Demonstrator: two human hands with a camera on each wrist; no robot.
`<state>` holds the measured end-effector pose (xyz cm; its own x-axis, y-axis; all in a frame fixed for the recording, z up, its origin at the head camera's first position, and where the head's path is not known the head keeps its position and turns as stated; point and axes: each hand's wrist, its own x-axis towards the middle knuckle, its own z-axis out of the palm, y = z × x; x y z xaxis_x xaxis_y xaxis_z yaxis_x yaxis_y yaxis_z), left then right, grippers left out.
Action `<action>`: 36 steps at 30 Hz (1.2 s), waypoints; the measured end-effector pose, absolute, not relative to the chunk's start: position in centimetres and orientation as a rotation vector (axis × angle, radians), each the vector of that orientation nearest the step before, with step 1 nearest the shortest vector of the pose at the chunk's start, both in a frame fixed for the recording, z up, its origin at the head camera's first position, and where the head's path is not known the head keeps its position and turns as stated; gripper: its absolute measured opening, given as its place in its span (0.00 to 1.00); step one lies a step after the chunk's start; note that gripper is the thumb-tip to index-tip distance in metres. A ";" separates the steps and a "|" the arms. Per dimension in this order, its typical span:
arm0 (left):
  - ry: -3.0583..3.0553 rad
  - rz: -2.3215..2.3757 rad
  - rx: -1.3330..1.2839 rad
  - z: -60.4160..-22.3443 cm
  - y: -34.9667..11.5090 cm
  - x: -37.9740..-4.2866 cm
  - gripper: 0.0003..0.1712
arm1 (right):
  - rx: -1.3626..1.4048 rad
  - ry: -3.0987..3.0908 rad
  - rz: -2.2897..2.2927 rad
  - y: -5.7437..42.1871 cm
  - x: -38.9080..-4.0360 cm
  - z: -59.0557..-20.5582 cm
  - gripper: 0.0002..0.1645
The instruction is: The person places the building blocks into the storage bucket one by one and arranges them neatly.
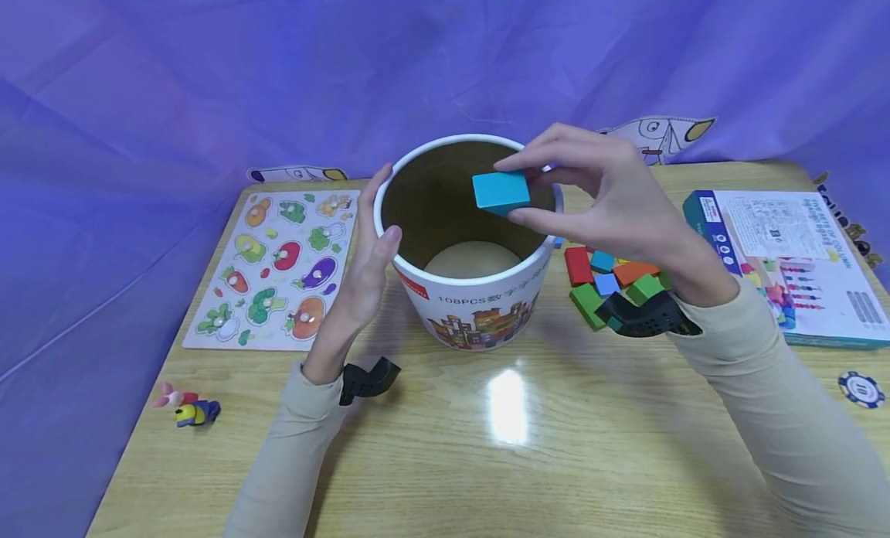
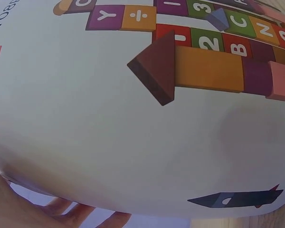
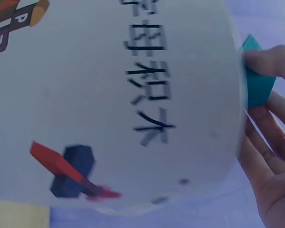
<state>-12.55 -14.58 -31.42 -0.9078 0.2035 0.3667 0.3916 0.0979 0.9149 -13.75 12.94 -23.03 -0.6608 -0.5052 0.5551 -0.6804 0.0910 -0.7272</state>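
A large white bucket [image 1: 480, 291] printed with colourful block pictures stands upright on the table; its pale bottom shows in the head view. My left hand [image 1: 361, 279] lies along the bucket's left outer side, fingers extended and thumb by the rim. In the left wrist view, the fingers [image 2: 80, 213] of that hand reach along the bucket's wall. Over the bucket's opening, near its right rim, my right hand [image 1: 591, 186] pinches a light blue block [image 1: 501, 192] between thumb and fingers. The right wrist view shows this block [image 3: 259, 78] beyond the rim.
Several coloured blocks [image 1: 603, 274] lie right of the bucket, beneath my right wrist. A vegetable puzzle board [image 1: 271, 267] lies at left, with small figurines [image 1: 188, 405] in front. A flat toy box [image 1: 799, 267] and a poker chip [image 1: 861, 389] are at right. Purple cloth [image 1: 445, 59] hangs behind.
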 end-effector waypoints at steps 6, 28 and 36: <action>-2.211 -1.953 -0.603 -31.5 -14.7 -12.4 0.57 | 1.129 -2.238 1.629 11.7 -14.6 -23.4 0.26; -2.171 -2.035 -0.641 -31.7 -14.3 -12.4 0.56 | 1.060 -2.248 1.662 11.1 -15.7 -23.8 0.20; -2.194 -1.982 -0.607 -31.5 -14.6 -12.4 0.57 | 1.087 -2.206 1.643 12.1 -15.7 -23.2 0.20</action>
<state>-12.36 -14.59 -31.45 -0.9119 0.2106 0.3524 0.3719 0.0604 0.9263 -15.70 12.11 -23.19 -0.7151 -0.4422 0.5413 -0.6453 0.1200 -0.7545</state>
